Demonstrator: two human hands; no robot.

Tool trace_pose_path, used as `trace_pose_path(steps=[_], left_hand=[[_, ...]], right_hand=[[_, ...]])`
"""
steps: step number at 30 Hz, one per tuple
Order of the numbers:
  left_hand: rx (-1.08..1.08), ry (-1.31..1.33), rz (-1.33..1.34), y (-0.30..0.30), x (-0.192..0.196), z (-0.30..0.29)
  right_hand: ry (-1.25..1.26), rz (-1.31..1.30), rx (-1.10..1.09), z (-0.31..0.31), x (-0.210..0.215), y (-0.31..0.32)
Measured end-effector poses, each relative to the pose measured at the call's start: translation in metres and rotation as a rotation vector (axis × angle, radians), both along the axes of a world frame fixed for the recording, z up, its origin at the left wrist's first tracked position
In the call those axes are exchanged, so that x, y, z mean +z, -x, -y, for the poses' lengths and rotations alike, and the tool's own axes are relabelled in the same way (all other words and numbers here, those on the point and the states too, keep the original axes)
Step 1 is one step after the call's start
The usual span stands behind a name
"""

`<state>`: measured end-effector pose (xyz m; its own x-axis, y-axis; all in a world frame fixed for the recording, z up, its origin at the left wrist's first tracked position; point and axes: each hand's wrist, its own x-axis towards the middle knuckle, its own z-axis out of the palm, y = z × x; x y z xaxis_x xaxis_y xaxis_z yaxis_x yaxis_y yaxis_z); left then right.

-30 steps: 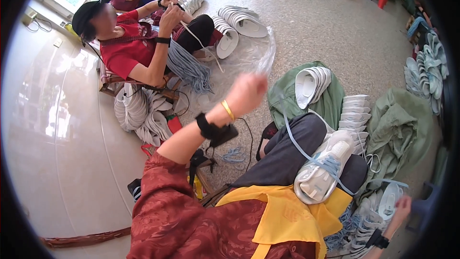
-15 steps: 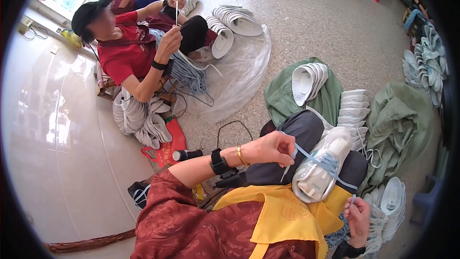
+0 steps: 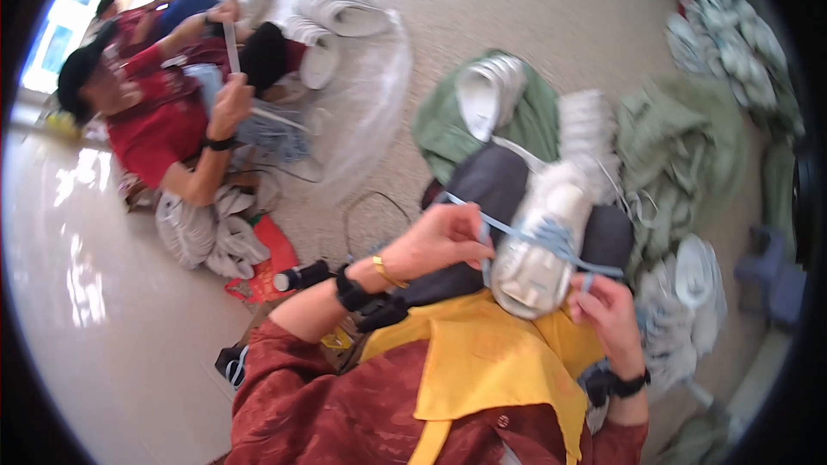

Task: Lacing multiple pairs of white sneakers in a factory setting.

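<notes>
A white sneaker lies across my lap on my dark trouser legs, with light blue shoelaces crossing its middle. On the shoe's left side, my left hand is closed on one length of the lace, drawn out from the shoe. My right hand pinches the other length close to the shoe's lower right side. The lace runs fairly straight between the shoe and each hand. Below the shoe, a yellow apron covers part of my lap.
Stacked white shoes stand beyond my knees, others on a green cloth. More shoes and a purple-blue stool are at right. A co-worker in a red shirt sits at upper left, hands on a strip, near clear plastic sheeting.
My right hand has come up and in toward the shoe with its lace end. My left hand still grips its length. The whole view has shifted, with some blur.
</notes>
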<state>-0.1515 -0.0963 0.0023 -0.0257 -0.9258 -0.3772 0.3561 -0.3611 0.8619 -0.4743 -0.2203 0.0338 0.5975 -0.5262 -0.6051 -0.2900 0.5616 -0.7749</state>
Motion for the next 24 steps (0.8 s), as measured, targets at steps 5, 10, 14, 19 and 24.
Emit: trace_pose_path(steps=[5, 10, 14, 19, 24], left_hand=[[-0.005, -0.036, -0.026, 0.003, 0.002, 0.008], [0.052, -0.017, 0.058, 0.013, -0.002, 0.022], [0.064, 0.007, 0.12, 0.019, -0.005, 0.027], [-0.027, 0.108, 0.134, 0.021, -0.014, 0.029], [0.088, 0.061, 0.132, 0.025, -0.016, 0.036]], right_hand=[[-0.013, 0.027, -0.029, 0.0, 0.009, -0.016], [0.195, -0.059, 0.108, 0.001, 0.017, -0.032], [0.599, -0.103, 0.249, -0.002, 0.014, -0.05], [0.814, -0.16, 0.414, 0.004, 0.026, -0.078], [0.804, -0.187, 0.29, 0.005, 0.022, -0.081]])
